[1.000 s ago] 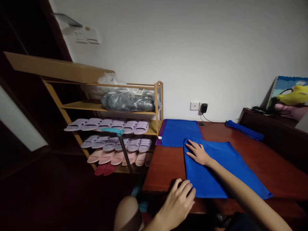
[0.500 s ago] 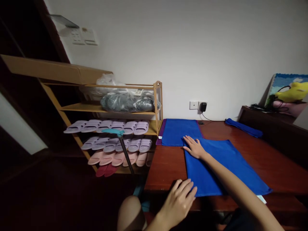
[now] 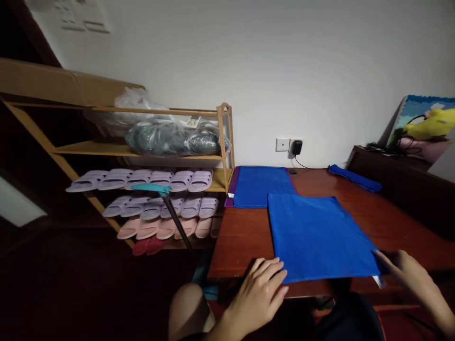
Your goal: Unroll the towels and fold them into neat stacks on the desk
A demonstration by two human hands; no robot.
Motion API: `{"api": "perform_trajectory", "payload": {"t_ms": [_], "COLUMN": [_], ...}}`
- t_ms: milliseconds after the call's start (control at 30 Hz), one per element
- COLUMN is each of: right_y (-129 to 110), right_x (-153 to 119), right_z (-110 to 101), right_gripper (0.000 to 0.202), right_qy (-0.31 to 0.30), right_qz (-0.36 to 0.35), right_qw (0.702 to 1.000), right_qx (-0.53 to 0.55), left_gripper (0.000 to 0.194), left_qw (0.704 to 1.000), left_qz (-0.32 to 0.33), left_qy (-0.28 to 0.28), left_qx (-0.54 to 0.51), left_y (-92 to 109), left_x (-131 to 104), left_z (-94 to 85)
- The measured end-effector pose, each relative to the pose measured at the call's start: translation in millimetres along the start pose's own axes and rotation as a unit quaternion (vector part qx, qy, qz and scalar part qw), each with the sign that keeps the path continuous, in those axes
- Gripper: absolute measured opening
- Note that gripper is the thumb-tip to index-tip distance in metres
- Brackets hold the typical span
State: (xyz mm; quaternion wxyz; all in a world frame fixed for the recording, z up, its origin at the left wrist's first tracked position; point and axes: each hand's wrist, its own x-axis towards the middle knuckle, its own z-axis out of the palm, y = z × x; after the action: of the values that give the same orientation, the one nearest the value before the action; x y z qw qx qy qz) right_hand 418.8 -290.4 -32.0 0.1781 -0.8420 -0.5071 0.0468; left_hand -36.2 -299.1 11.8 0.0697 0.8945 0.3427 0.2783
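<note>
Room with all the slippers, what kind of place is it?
Probably a room in a home, maybe near the entrance. A wooden shoe rack holds rows of slippers, a blue cloth lies spread on a wooden table, and a charger sits plugged into the wall.

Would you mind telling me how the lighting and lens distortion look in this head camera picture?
Head view: dim and uneven, with the left side almost black; the blue cloth is evenly lit, with no glare; wide-angle bending slants the shoe rack; the right hand sits in shadow, slightly soft.
</note>
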Motion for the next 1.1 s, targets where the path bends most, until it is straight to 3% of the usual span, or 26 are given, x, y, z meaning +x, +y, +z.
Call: {"api": "perform_trajectory", "payload": {"t_ms": [167,333,500,567,633,667,800,867,967,1100], "right_y": [6,-5,-59,-95,-136,-157,-235,-263,-284,-285], "right_x": [-2,9,6,-2,-14,-22,-67,-91,-119,-133], "right_z": [7,2,-10,-10,-7,-3,15,26,34,22], "right_gripper": [0.047,0.041,0.043,0.039,0.032,0.028,0.023,0.033,0.04,0.026], "right_qy": [-0.012,0.032,0.196,0.198,0.151,0.129,0.06,0.02,-0.024,-0.085], "right_qz": [0.035,-0.024,-0.145,-0.171,-0.196,-0.218,-0.342,-0.411,-0.493,-0.5], "right_qw": [0.995,0.996,0.97,0.964,0.962,0.957,0.917,0.89,0.848,0.834], "right_qx": [0.092,0.077,0.012,0.042,0.114,0.142,0.197,0.195,0.194,0.217], "left_gripper": [0.027,0.025,0.023,0.021,0.022,0.025,0.045,0.053,0.071,0.085], "left_qw": [0.999,0.993,0.971,0.944,0.89,0.847,0.626,0.579,0.599,0.651], "left_qz": [0.014,0.009,-0.056,-0.088,-0.127,-0.152,-0.268,-0.331,-0.395,-0.345], "left_qy": [-0.04,-0.087,-0.063,-0.051,-0.055,-0.059,-0.058,-0.039,0.02,0.051], "left_qx": [-0.015,-0.076,-0.223,-0.313,-0.434,-0.506,-0.73,-0.744,-0.697,-0.675], "left_y": [-4,-10,-16,-19,-24,-28,-46,-52,-57,-62], "left_x": [6,16,31,41,54,61,89,97,98,91], "left_z": [-14.3,-32.9,-48.2,-48.0,-41.9,-36.7,-10.5,-1.0,4.0,6.2]}}
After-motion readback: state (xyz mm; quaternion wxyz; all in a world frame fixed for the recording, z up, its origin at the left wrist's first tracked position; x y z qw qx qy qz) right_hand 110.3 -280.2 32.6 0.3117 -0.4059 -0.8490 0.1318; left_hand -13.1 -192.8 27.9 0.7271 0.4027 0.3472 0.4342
